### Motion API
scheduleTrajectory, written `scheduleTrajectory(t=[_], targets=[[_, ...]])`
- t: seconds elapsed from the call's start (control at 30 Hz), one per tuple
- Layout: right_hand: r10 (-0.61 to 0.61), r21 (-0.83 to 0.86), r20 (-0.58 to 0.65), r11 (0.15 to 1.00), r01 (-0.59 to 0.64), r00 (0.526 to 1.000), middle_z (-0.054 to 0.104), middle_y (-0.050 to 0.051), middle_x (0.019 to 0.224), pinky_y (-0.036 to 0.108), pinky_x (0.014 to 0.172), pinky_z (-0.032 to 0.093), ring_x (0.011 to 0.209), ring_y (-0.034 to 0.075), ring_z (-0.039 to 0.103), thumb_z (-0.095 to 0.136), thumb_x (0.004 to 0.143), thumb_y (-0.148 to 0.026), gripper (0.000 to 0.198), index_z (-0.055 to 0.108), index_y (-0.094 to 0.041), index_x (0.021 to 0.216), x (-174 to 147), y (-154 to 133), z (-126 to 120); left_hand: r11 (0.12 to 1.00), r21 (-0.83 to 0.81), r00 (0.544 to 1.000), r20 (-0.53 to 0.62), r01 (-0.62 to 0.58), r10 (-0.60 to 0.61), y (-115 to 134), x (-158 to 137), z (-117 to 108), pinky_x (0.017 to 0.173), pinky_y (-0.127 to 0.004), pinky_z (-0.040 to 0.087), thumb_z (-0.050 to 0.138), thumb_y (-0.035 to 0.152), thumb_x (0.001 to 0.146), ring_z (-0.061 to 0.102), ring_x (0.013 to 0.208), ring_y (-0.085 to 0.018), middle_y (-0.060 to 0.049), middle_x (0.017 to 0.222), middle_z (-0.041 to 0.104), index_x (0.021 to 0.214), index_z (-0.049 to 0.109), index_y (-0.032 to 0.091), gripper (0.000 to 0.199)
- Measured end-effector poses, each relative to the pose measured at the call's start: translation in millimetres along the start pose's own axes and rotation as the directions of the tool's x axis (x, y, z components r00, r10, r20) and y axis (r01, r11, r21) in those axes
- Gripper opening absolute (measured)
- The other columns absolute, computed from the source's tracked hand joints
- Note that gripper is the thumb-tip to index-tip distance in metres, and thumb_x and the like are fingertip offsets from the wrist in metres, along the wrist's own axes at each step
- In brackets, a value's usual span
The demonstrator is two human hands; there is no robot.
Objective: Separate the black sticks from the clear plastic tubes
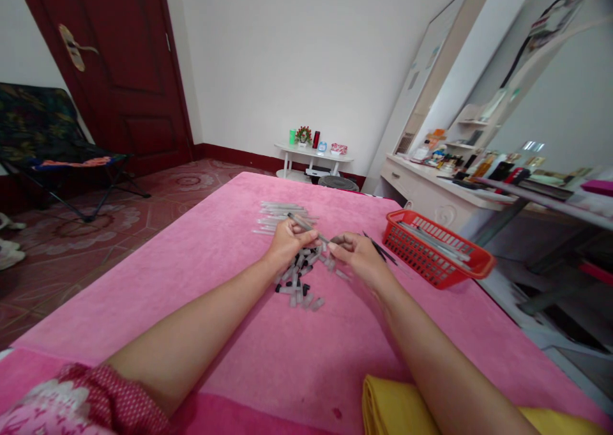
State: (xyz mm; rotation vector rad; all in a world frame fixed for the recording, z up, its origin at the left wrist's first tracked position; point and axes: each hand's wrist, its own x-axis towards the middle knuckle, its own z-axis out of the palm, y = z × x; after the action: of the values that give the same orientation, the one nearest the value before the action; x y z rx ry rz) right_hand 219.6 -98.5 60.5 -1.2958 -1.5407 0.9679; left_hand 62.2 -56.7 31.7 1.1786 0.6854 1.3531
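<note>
My left hand [287, 240] grips a clear pen barrel [302, 221] that points up and away to the left. My right hand [357, 253] pinches a small grey part at the barrel's near end, and thin dark refills [379, 248] stick out past its fingers. Under both hands lies a heap of small clear and black pen caps [301, 283] on the pink cloth [230, 282]. A row of clear pen barrels [276, 216] lies just beyond my left hand.
A red plastic basket [433, 248] with several pens inside sits at the right edge of the pink surface. A yellow cloth [387, 403] lies near me. A folding chair, a red door, a small white table and a dresser stand around.
</note>
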Motion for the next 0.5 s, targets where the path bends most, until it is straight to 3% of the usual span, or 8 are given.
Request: scheduleTrajectory(t=[0.1,0.2,0.3,0.4,0.5], targets=[[-0.139,-0.198,0.006,0.971,0.137,0.990,0.064,0.002,0.065,0.023,0.057,0.043,0.058,0.013,0.057,0.061,0.069,-0.024,0.009,0.062,-0.015,0.070,1.0,4.1,4.0,0.996,0.087,0.999,0.049,-0.027,0.023,0.2,-2.9,7.1,0.054,-0.024,0.050,0.083,0.036,0.051,0.059,0.052,-0.012,0.001,0.060,0.061,0.069,0.054,0.013,0.041],[-0.176,-0.282,-0.012,0.945,0.165,0.984,0.063,0.001,0.062,0.024,0.056,0.043,0.056,0.013,0.056,0.056,0.072,-0.025,0.013,0.064,-0.015,0.076,4.0,2.3,-4.8,0.982,0.177,0.995,0.084,-0.069,0.055,-0.8,-2.1,6.0,0.055,-0.023,0.049,0.077,0.040,0.060,0.059,0.057,-0.012,0.000,0.064,0.063,0.073,0.058,0.012,0.036],[-0.212,-0.359,-0.172,0.923,0.139,0.962,0.066,0.004,0.066,0.026,0.058,0.045,0.059,0.016,0.060,0.052,0.076,-0.028,0.024,0.065,-0.014,0.090,7.7,-5.4,-35.9,0.945,0.297,0.991,0.059,-0.135,0.123,-4.2,4.6,-5.2,0.056,-0.024,0.049,0.067,0.041,0.072,0.060,0.062,-0.013,-0.002,0.069,0.065,0.081,0.062,0.013,0.031],[-0.324,-0.617,-0.425,0.787,-0.008,0.845,0.070,0.008,0.080,0.030,0.067,0.045,0.074,0.020,0.063,0.052,0.076,-0.030,0.028,0.068,-0.016,0.094,6.9,-9.4,-83.1,0.876,0.434,0.976,0.047,-0.210,0.211,-8.5,13.5,-20.7,0.057,-0.024,0.047,0.061,0.036,0.076,0.059,0.060,-0.013,-0.002,0.068,0.065,0.079,0.063,0.013,0.023],[-0.352,-0.725,-0.602,0.618,-0.305,0.717,0.070,0.012,0.088,0.036,0.068,0.044,0.082,0.027,0.062,0.053,0.077,-0.036,0.032,0.069,-0.019,0.100,0.5,-2.6,-128.4,0.783,0.571,0.960,0.034,-0.248,0.279,-11.1,19.1,-33.2,0.061,-0.026,0.048,0.058,0.032,0.078,0.060,0.064,-0.015,-0.003,0.071,0.067,0.080,0.065,0.014,0.019]])
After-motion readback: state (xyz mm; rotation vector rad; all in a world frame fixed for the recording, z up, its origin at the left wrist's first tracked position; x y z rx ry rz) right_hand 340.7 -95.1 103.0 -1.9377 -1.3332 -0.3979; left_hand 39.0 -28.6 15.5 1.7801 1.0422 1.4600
